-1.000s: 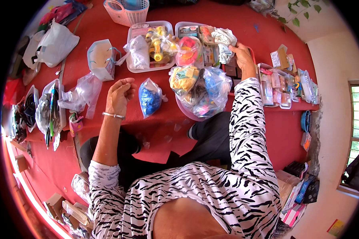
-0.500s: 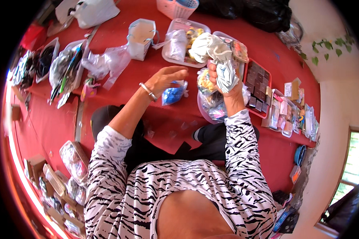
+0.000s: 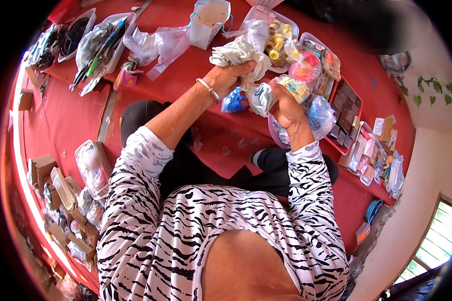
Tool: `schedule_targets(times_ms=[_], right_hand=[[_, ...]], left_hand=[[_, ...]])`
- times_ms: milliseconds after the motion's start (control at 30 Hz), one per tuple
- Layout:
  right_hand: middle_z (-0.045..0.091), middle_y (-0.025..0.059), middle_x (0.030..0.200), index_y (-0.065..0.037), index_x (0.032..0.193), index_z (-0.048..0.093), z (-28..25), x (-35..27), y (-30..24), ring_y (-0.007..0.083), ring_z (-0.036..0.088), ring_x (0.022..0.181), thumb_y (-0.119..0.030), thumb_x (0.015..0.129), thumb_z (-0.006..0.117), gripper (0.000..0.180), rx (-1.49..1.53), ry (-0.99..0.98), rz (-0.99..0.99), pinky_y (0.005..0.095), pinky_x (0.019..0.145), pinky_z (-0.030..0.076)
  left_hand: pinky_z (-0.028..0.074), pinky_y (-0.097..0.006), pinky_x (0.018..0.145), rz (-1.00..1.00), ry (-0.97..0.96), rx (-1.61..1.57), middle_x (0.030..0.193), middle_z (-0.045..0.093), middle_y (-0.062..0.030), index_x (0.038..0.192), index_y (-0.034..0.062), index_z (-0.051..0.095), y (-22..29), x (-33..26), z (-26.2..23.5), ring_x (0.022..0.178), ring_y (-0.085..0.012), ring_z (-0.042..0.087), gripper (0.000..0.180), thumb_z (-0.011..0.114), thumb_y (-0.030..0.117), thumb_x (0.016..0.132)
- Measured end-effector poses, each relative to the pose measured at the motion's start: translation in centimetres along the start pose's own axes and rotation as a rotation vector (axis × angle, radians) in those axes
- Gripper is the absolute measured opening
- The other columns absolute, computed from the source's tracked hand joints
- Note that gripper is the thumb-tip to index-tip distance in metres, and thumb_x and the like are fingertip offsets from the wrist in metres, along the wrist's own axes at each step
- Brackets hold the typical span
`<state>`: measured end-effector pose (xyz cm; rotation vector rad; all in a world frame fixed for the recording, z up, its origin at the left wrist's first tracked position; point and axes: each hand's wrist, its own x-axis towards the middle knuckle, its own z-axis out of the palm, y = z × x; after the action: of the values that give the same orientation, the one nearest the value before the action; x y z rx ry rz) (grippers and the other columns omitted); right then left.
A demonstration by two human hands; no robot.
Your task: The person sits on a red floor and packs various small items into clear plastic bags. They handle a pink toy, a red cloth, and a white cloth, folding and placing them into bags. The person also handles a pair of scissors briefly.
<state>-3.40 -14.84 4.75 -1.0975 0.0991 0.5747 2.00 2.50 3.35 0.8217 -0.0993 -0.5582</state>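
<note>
left grip: left hand (image 3: 227,76) is closed around the upper, bunched part of a crumpled translucent white plastic bag (image 3: 242,54); fingers wrapped over the gathered film, silver bangle (image 3: 208,89) seen at the wrist.
right grip: right hand (image 3: 285,103) is closed on the lower end of the same bag, film pinched between thumb and fingers near the twisted tail.
bag position: held in the air between both hands, above the red cloth-covered desk (image 3: 75,115), just in front of the trays.
handling, judged: very light, fully limp, no stiffness; film is thin and likely slippery, so a bunched fistful is the safer hold than a flat pinch. Contents cannot be told; bag looks mostly empty. Tearing is possible if the two ends are pulled apart hard.
best hold, judged: gathered neck at the top, second hold at the tail.
just beside: small blue-filled clear packet (image 3: 234,101) lies on the desk below the hands; clear plastic tub of colourful small items (image 3: 314,113) sits behind the right hand.
further out: clear tray with yellow spools (image 3: 277,42) beyond the bag; white open-top paper carton (image 3: 208,20) to its left; loose clear plastic wrap (image 3: 158,45) left again.
</note>
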Motion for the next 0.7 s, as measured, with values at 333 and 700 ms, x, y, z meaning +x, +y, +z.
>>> schedule_targets(times_ms=[333, 700], right_hand=[[0.064, 0.0103, 0.082, 0.004, 0.106, 0.054, 0.1, -0.1, -0.6, 0.0144, 0.063, 0.060, -0.008, 0.085, 0.054, 0.024, 0.002, 0.074, -0.099, 0.0219, 0.049, 0.050], [0.064, 0.0081, 0.086, 0.002, 0.099, 0.059, 1.4, -0.7, -2.1, 0.0118, 0.062, 0.074, -0.002, 0.082, 0.056, 0.018, -0.312, 0.264, -0.407, 0.0236, 0.066, 0.050]], left_hand=[[0.049, -0.038, 0.083, 0.032, 0.043, -0.355, 0.102, 0.060, -0.0109, 0.110, 0.0009, 0.049, 0.9, 0.5, -0.9, 0.092, -0.0220, 0.061, 0.026, 0.047, 0.019, 0.091], [0.037, -0.043, 0.096, -0.042, -0.163, -0.475, 0.123, 0.050, -0.0087, 0.126, 0.0095, 0.040, 1.1, 0.1, 0.1, 0.113, -0.0228, 0.048, 0.059, 0.040, 0.054, 0.087]])
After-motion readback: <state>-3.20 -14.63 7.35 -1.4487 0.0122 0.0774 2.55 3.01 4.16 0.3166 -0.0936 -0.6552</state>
